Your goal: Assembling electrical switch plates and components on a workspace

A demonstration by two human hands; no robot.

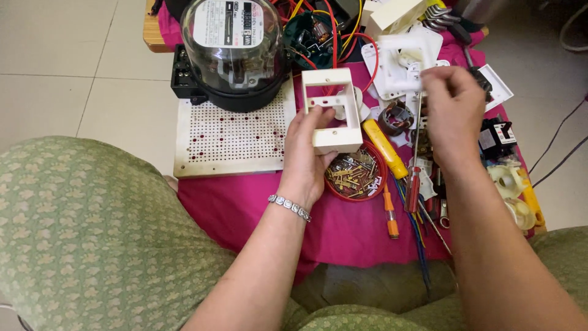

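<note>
Leftmost, a green patterned knee (92,233) fills the lower corner, over pale floor tiles (55,61). Next comes a white perforated board (229,138) lying on the pink cloth (245,208) that covers the table. At the board's far edge sits a meter (233,49) with a clear dome on a black base.

Then the left hand (306,156), a silver bracelet (289,207) on its wrist, holds a cream frame (334,110) up over the cloth. Its grip is closed on the frame: the thumb lies along the near left side and the fingers are hidden behind. The frame is a shallow rectangular box, open in the middle, tilted toward the camera.

Just below the frame lies a red dish (355,175) of small brass parts. Beside it are a yellow tool (384,149) and an orange-handled screwdriver (390,214), with blue wires (419,245) running toward the near edge.

Further right, the right hand (453,116) hangs over the clutter, fingers pressed together near the top of a thin red-handled screwdriver (414,165) that stands upright; whether they pinch its tip I cannot tell. Behind the hand lie white plates (401,61) and red wires (331,37). At the far right edge sit cream plastic parts (511,184) and a black cable (557,147) on the floor.
</note>
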